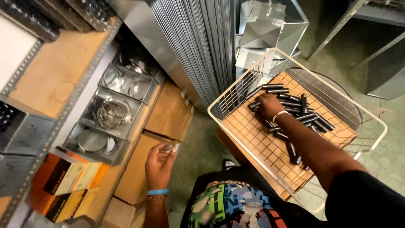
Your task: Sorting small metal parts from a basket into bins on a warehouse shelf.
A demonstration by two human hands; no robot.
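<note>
Shelving unit (63, 80): metal rack at 9 o'clock, fibreboard decks, the biggest thing in view.
Sheet-metal stack (190, 46): thin grey panels stood on edge at 12 o'clock, leaning between the rack and the basket.
Wire basket (295, 169): white, at 3 o'clock, lined with a cardboard sheet (257, 139) under its grid.
Cardboard boxes (168, 114): plain brown, on the floor below the rack, near centre.
Clear bins (109, 116): on the lower shelf at 9 to 10 o'clock, holding metal rings and round discs.
Orange cartons (63, 185): small packs at 8 o'clock on the shelf edge.
Black cylinders (295, 107): short dark tubes heaped loose at the basket's far end, around 2 o'clock; a few lie alone nearer the person.
Right hand (270, 105): palm down on the heap, fingers curled into the tubes; whether the grip has closed on one I cannot tell, the fingers hide it.
Left hand (160, 162): at 6 o'clock, raised over the boxes, grip half closed, fingertips pinching a small pale object (171, 148) too small to identify.
Risk: I judge the round tubes may roll off the heap if the right hand rakes them, and one could slip through the side wires where no cardboard backs them.
Risk: the pinch on the pale object looks light, so it could drop among the boxes.
</note>
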